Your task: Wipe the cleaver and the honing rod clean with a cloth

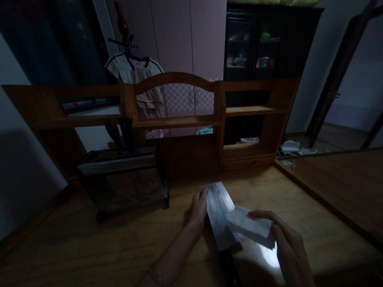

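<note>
White folded tissue (251,225) pinched in right fingers (265,213), cleaver (217,207) in left fingers (200,201), knife block (121,163) before wooden shelf (181,123).

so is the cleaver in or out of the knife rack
Out: the left hand holds the cleaver by its bare blade, apart from the knife rack.

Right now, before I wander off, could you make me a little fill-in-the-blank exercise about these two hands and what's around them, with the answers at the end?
1. The right hand holds a folded piece that is coloured ____.
2. The left hand holds a metal blade whose handle is coloured ____.
3. A bracelet is worn on the person's ____ side.
4. Two dark grips rise from the ____ of the stand.

Missing words: white; black; left; top.
</note>
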Motion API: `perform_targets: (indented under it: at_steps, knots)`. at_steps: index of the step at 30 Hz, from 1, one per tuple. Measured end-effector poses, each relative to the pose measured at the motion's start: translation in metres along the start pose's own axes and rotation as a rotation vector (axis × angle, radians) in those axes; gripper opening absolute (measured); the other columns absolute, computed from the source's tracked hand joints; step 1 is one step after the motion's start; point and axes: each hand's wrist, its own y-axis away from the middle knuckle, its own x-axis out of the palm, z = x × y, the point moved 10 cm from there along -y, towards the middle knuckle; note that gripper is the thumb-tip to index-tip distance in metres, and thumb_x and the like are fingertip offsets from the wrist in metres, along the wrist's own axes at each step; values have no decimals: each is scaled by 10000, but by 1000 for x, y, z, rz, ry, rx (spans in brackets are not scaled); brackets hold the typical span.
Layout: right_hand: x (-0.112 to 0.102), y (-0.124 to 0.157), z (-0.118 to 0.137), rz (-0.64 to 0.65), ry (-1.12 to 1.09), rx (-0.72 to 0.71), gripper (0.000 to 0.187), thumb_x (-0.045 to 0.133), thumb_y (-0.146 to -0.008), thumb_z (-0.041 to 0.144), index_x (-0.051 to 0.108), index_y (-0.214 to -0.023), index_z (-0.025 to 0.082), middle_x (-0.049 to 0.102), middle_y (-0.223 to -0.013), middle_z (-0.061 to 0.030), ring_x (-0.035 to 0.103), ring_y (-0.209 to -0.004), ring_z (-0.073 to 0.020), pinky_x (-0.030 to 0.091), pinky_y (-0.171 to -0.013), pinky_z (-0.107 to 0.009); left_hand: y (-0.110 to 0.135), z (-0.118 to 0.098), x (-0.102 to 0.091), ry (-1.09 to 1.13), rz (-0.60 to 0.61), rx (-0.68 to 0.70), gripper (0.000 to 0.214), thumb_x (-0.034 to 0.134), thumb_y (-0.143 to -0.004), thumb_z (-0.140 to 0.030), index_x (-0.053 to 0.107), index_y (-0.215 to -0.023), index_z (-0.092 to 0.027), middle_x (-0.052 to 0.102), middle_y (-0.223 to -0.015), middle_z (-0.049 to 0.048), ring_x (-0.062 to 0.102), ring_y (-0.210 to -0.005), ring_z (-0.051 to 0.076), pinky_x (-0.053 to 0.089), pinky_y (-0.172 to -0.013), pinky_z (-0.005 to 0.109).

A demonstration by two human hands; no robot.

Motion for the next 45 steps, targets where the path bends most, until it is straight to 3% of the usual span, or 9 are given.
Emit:
perform_targets:
  at_steps: [8, 15, 24, 31, 41, 45]
  knots:
    - [-2, -1, 1, -20, -26, 0, 354, 377, -859, 372, 670, -995, 226, 703, -982, -12, 603, -942, -214, 424, -704, -237, -1, 4, 1, 19, 13, -20, 437, 588, -701, -589, 606, -751, -156, 592, -655, 5, 519, -561, 131, 379, -548, 236]
    - [3, -2, -5, 30, -170, 55, 363, 388, -873, 354, 674, -1044, 210, 672, -1095, -36, 577, -1045, -224, 420, -833, -259, 1, 5, 1, 15, 16, -34, 435, 551, -744, -581, 623, -804, -156, 602, -685, 10, 532, -581, 132, 396, -557, 228]
    - [2, -7, -9, 57, -271, 78, 394, 378, -871, 333, 700, -1035, 177, 686, -1042, -85, 620, -955, -233, 477, -756, -281, -5, 9, -1, -11, -1, -24, 420, 563, -733, -570, 608, -757, -153, 569, -634, -3, 490, -537, 120, 355, -523, 221]
    - [3, -11, -14, 43, -244, 79, 360, 520, -833, 419, 709, -1017, 174, 700, -1007, -77, 620, -935, -254, 478, -798, -308, -1, 4, 2, -3, 14, -27, 418, 562, -729, -568, 623, -792, -160, 606, -693, 15, 526, -591, 139, 386, -573, 234]
    - [-5, -5, -30, -67, -218, 268, 413, 554, -811, 486, 738, -850, 118, 690, -707, -51, 619, -637, -211, 466, -529, -262, 1, 1, 1, -10, 8, -26, 394, 574, -717, -561, 598, -734, -168, 568, -634, -16, 497, -557, 122, 358, -553, 229]
    - [-9, -7, -16, -80, -161, 174, 419, 523, -827, 478, 741, -784, 122, 667, -631, -57, 600, -563, -208, 448, -477, -271, 0, 0, 2, -5, 23, -6, 402, 569, -720, -569, 591, -734, -168, 550, -611, -25, 483, -532, 115, 351, -537, 225]
